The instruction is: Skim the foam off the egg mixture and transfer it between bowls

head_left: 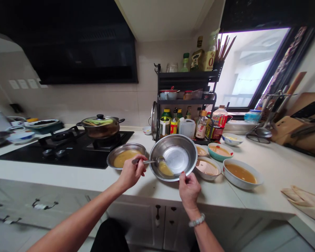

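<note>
My right hand [189, 187] grips the near rim of a large steel bowl [182, 148] and tilts it up toward me. A little yellow-brown liquid pools at its lowest edge. My left hand [131, 172] is closed on the handle of a metal spoon [153, 161], whose bowl dips into that liquid. Just left of the tilted bowl sits a steel dish [123, 156] filled with the same yellow-brown liquid.
Three bowls of brownish liquid [241, 173] [207, 167] [219, 151] stand to the right on the white counter [267, 168]. A lidded pot [101, 126] sits on the black hob. Behind is a black rack of bottles [186, 105]. A folded cloth [304, 201] lies far right.
</note>
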The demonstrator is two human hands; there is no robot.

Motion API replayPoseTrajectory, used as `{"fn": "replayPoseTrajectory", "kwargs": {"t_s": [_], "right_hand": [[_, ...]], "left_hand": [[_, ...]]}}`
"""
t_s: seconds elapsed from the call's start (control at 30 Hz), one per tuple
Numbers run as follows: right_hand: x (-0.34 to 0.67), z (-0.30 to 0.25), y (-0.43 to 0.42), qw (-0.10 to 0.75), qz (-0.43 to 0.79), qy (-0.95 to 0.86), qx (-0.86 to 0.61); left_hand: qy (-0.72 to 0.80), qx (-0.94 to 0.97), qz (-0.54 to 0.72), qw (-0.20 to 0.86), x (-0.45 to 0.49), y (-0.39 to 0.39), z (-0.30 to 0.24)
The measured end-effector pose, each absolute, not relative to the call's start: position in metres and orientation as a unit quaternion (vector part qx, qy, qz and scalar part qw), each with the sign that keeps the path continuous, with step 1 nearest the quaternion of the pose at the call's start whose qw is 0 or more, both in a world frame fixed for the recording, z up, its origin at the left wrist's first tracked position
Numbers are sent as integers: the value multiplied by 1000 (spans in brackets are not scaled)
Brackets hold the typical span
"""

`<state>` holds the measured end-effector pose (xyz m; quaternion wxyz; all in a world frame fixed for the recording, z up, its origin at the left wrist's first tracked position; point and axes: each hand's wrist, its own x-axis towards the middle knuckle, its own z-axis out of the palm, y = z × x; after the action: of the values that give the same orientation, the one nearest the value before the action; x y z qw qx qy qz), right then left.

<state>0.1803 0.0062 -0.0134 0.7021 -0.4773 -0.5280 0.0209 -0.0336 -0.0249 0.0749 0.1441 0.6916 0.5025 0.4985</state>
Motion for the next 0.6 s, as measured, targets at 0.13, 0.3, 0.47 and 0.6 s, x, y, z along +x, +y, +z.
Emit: {"fn": "replayPoseTrajectory", "kwargs": {"t_s": [0.13, 0.3, 0.47, 0.6], "right_hand": [[180, -13, 6, 703, 19, -526, -478], [181, -13, 6, 698, 8, -529, -482], [180, -13, 5, 697, 24, -527, -486], [180, -12, 5, 697, 35, -526, -486]], "left_hand": [[534, 522, 601, 285, -37, -14, 78], [528, 381, 666, 363, -41, -9, 77], [511, 362, 686, 370, -46, -12, 83], [495, 363, 707, 351, -55, -14, 90]]}}
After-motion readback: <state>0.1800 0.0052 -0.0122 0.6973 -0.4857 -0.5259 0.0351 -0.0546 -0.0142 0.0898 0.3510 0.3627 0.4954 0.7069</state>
